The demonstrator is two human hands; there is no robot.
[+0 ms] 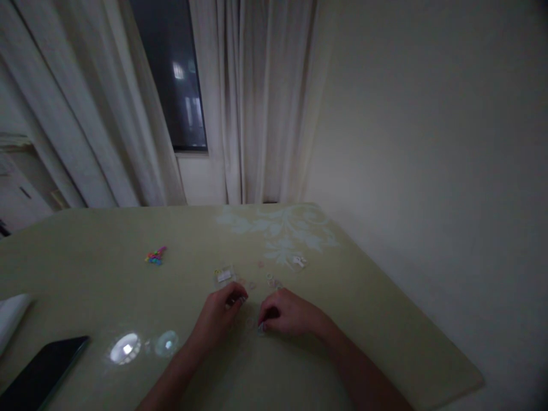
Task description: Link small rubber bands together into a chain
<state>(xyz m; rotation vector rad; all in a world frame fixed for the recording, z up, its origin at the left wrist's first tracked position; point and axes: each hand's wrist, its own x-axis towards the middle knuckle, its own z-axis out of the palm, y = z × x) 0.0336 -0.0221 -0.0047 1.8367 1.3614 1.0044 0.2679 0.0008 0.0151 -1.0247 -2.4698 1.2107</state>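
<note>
Both hands are over the middle of the pale green table. My left hand (221, 311) is closed in a pinch, with something small and pale at its fingertips. To its right, my right hand (286, 313) also pinches a tiny light thing that I cannot make out, low near the tabletop. Just beyond my left hand lies a small clear packet (224, 275) with a white label. Small pale rings (269, 277) and pinkish bits lie on the table behind the fingers. Farther right is a small white item (299, 261).
A cluster of colourful small pieces (155, 256) lies at the left back of the table (107, 245). A dark flat device (45, 371) rests at the near left, beside a white object (12, 319). Curtains (274, 103) and a wall stand behind.
</note>
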